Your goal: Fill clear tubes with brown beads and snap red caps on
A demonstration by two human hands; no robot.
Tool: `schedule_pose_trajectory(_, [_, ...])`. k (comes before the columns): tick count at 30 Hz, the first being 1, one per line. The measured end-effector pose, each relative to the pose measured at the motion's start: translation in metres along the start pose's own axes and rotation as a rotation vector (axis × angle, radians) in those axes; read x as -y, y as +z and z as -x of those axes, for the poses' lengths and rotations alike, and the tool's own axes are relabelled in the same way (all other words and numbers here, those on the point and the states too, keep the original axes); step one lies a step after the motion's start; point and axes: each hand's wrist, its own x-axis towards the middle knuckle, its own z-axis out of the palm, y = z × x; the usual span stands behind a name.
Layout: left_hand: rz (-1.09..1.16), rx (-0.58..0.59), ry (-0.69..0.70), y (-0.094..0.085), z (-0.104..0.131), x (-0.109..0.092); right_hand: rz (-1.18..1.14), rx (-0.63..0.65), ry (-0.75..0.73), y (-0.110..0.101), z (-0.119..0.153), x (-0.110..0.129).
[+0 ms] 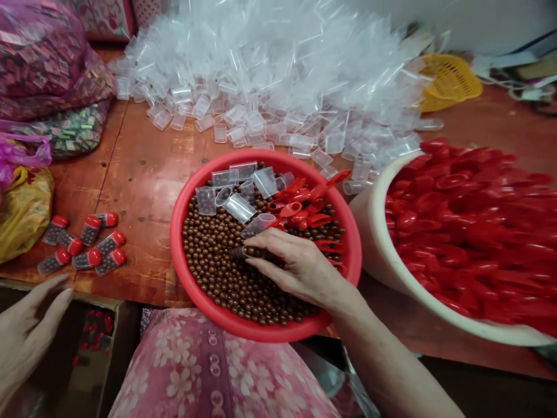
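Though heaped along the back with clear plastic tubes [261, 87], a worktop [130, 174] of reddish-brown wood. At right, a white bucket [369, 238], full of red plastic pieces [470, 232]. At centre, by the near edge, a round red basin [261, 331], with loose tubes and more red pieces lying inside. At lower left, a cardboard box [124, 325], partly in shadow. At upper left, a purple bag [52, 14] of small packets. Behind the bucket, a yellow basket [452, 78]. Over the basin, the right grip [304, 264], pinching one small tube [238, 253] between thumb and fingers, just at the surface of the beads. Above the box, the left grip [30, 331], spread loosely, thumb apart. Near it, on the worktop, a cluster of red-topped tubes [90, 232]. Across the basin, many brown beads [213, 261].
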Motion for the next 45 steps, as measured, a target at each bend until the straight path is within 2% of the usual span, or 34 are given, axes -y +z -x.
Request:
schedule_pose_trajectory(1, [0.086, 0.0, -0.019, 0.004, -0.007, -0.027, -0.001, 0.001, 0.0, 0.001, -0.001, 0.001])
schedule_pose_trajectory(2, [0.183, 0.029, 0.034, 0.01, -0.014, -0.054, -0.007, -0.005, 0.003, 0.001, -0.001, 0.002])
schedule_pose_trajectory(5, [0.355, 0.198, 0.319, 0.038, -0.032, -0.122, -0.02, -0.025, 0.005, 0.002, -0.002, 0.006])
schedule_pose_trajectory(7, [0.448, 0.287, 0.469, 0.059, -0.04, -0.152, -0.018, -0.048, -0.001, 0.002, -0.002, 0.009])
schedule_pose_trajectory(10, [0.549, 0.407, 0.599, 0.086, -0.048, -0.175, 0.031, -0.085, 0.003, 0.002, -0.001, 0.01])
schedule_pose_trajectory(14, [0.53, 0.426, 0.696, 0.104, -0.053, -0.187, 0.033, -0.063, 0.02, 0.004, -0.001, 0.009])
schedule_pose_trajectory(19, [0.499, 0.42, 0.773, 0.112, -0.057, -0.196, -0.03, -0.077, -0.016, 0.005, -0.003, 0.01])
schedule_pose_trajectory(22, [0.495, 0.473, 0.797, 0.115, -0.059, -0.198, -0.1, -0.061, -0.054, 0.004, -0.005, 0.011])
schedule_pose_trajectory(27, [0.505, 0.563, 0.745, 0.113, -0.062, -0.197, -0.139, -0.032, -0.051, 0.001, -0.011, 0.014])
schedule_pose_trajectory(35, [0.57, 0.586, 0.688, 0.109, -0.064, -0.196, -0.224, -0.022, 0.044, 0.002, -0.012, 0.013])
schedule_pose_trajectory(40, [0.598, 0.595, 0.635, 0.109, -0.065, -0.196, -0.299, -0.01, 0.183, 0.001, -0.007, 0.013])
schedule_pose_trajectory(45, [0.631, 0.618, 0.594, 0.108, -0.066, -0.196, -0.225, -0.031, 0.216, -0.009, -0.003, 0.009])
